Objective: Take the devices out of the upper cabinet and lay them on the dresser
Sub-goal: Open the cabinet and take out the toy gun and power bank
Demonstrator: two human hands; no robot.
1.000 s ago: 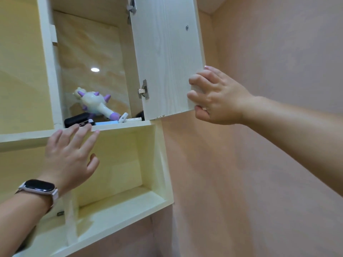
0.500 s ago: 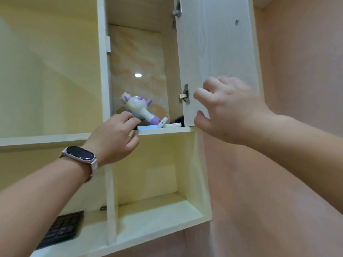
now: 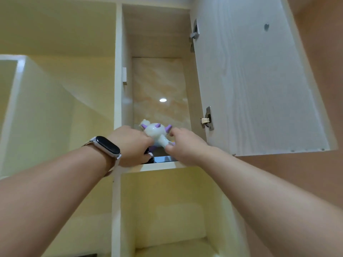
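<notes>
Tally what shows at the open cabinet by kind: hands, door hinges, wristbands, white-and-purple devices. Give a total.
Hands: 2 (left hand, right hand)
Door hinges: 2 (upper hinge, lower hinge)
Wristbands: 1 (wristband, on the left wrist)
White-and-purple devices: 1 (white-and-purple device)
Total: 6
Other shelf items are mostly hidden behind the hands.

Both bare arms reach up and forward, forearms converging. The left hand [image 3: 132, 145] shows its back, its fingers curled downward out of sight, so their hold cannot be told. The right hand [image 3: 185, 148] curls thumb and forefinger around the handle of a white-and-purple toy-shaped plastic device [image 3: 155, 133].
</notes>
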